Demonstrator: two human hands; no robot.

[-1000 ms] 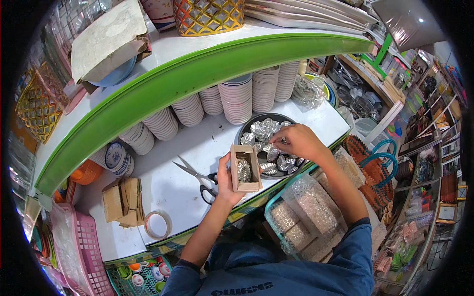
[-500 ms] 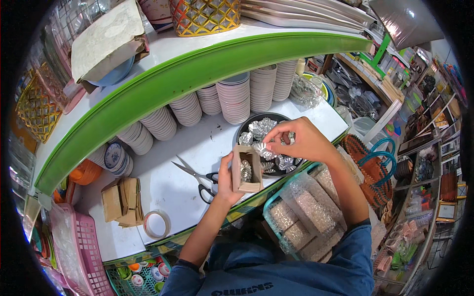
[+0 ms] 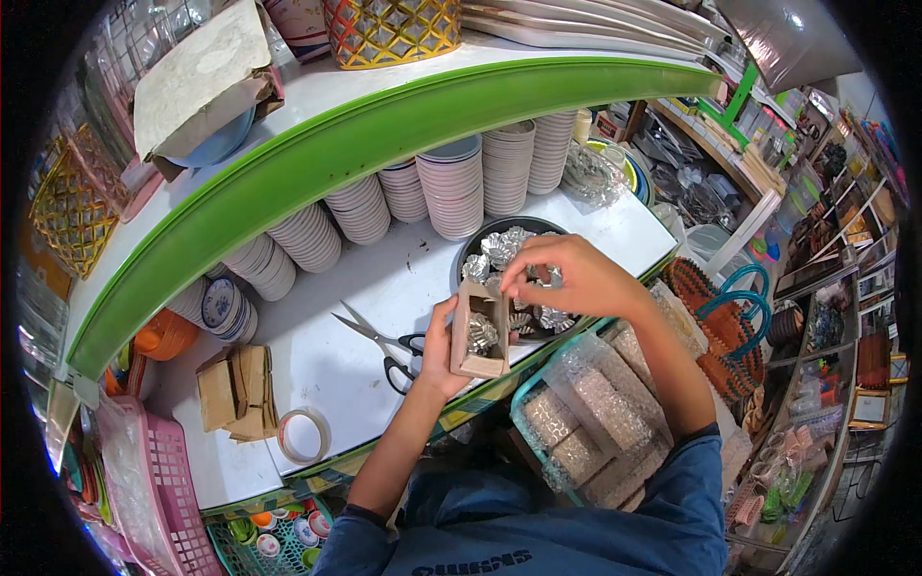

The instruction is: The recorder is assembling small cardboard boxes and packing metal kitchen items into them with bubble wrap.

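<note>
My left hand (image 3: 441, 349) grips a small open cardboard box (image 3: 486, 361), tilted so its inside shows. A silver fluted tart mould (image 3: 482, 333) lies in its lower part. Over the box's upper right edge is my right hand (image 3: 578, 272), fingers pinched together; whatever they hold is hidden behind them. Beneath that hand a dark round basin (image 3: 549, 228) stands on the white counter, filled with more silver fluted moulds (image 3: 505, 248). Black-handled scissors (image 3: 367, 332) lie spread beside my left hand.
Stacked white cups (image 3: 451, 197) line the back under a green-edged shelf (image 3: 384, 120). Flattened cardboard pieces (image 3: 252, 392) and a tape roll (image 3: 303, 437) lie at left. Near the counter's front edge, a teal crate (image 3: 523, 413) holds bubble-wrapped packs (image 3: 615, 408). A pink basket (image 3: 178, 470) stands lower left.
My right hand has moved slightly left to the box's opening; the mould visible in its fingers before is now hidden. My left hand still holds the box in nearly the same place.
</note>
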